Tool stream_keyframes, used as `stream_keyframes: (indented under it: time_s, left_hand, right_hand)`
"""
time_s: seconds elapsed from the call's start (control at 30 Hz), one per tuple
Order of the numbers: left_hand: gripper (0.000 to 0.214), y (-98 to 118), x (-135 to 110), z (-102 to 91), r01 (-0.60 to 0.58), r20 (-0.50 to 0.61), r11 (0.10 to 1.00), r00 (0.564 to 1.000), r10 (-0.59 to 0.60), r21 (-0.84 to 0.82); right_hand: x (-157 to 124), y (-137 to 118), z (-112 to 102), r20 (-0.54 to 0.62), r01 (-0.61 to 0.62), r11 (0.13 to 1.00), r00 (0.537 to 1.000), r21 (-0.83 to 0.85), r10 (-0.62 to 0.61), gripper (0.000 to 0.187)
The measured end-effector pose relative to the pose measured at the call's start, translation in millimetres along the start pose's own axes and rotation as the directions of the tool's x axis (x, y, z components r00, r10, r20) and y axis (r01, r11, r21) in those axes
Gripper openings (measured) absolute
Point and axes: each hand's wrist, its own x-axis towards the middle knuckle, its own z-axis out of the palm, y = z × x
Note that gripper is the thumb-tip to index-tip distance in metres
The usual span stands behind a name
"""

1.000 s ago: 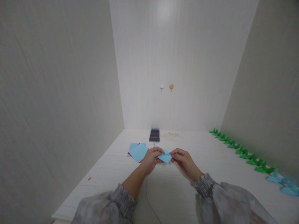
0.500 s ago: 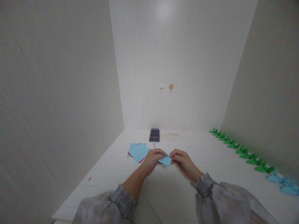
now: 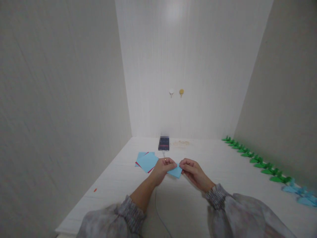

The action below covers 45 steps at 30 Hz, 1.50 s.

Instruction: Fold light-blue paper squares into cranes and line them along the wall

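White desk [image 3: 116, 185] | blue paper [image 3: 175, 172] held over its middle | left hand [image 3: 162, 168] and right hand [image 3: 193, 170] pinch the paper's far edge, closer together than a second ago, less blue showing | likely a fold being worked

A booth-like work nook: pale panels [image 3: 203, 59] on three sides, white tabletop [image 3: 119, 185], two wall hooks [image 3: 181, 91].
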Motion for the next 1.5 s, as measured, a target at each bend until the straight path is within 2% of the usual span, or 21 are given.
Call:
stream_keyframes:
  time_s: [0.23, 0.43, 0.73, 1.03, 1.33, 1.5]
  left_hand:
    - [0.037, -1.5, 0.3, 4.3, -0.066, 0.002, 0.998, 0.998, 0.066, 0.008]
    - [0.03, -2.3, 0.7, 3.8, -0.094, -0.012, 0.99, 0.995, 0.096, 0.103]
    - [0.029, -5.9, 1.5, 0.2, -0.111, -0.015, 0.985, 0.993, 0.114, 0.131]
    - [0.031, -2.8, 0.2, 0.4, -0.095, 0.005, 0.987, 0.995, 0.096, 0.129]
    - [0.032, -8.7, 3.1, -4.7, -0.111, 0.0, 0.981, 0.994, 0.112, 0.159]
    - [0.029, -7.3, 3.2, -3.2, -0.126, 0.021, 0.982, 0.992, 0.124, 0.138]
  right_hand:
    - [2.1, 1.8, -2.3, -0.061, 0.006, 1.0, 0.998, 0.005, -0.006, 0.015]
    - [2.5, 4.0, -3.9, -0.077, 0.014, 1.0, 0.997, 0.02, -0.013, 0.011]
    - [2.7, 3.5, -2.9, -0.036, 0.017, 0.993, 0.999, 0.115, -0.013, 0.003]
    - [3.8, 3.4, -3.1, -0.023, 0.035, 0.987, 0.999, 0.154, -0.032, 0.003]
    - [3.6, -0.3, -2.7, -0.028, 0.022, 1.0, 0.999, 0.014, -0.022, 0.01]
    - [3.0, -0.5, -3.0, -0.035, 0.033, 0.999, 0.999, -0.009, -0.033, 0.01]
